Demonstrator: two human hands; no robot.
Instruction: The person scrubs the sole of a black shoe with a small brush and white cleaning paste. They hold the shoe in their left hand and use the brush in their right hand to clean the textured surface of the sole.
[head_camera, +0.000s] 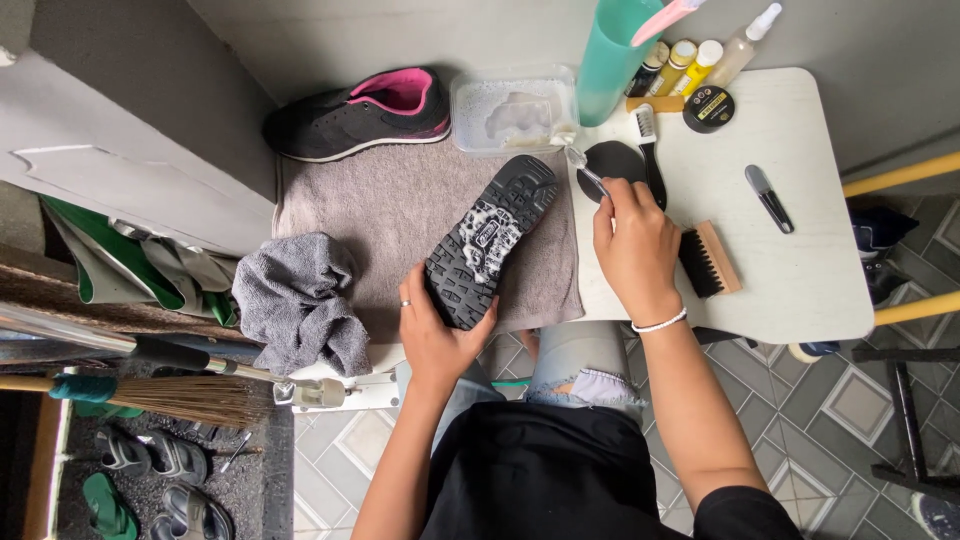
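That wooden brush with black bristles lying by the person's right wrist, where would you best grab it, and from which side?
Probably by the bare wooden back of the wooden brush, from above and from its right. It lies on its side on the white table, bristles facing left towards the right hand, so the long wooden edges are free for fingers to pinch across.

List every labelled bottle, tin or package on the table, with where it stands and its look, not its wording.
Round tin: table's far edge, flat, black lid with yellow label.
Three small bottles: behind the tin, side by side, yellowish with dark labels.
Spray bottle: right of them, clear with white nozzle.
No screens or signs.
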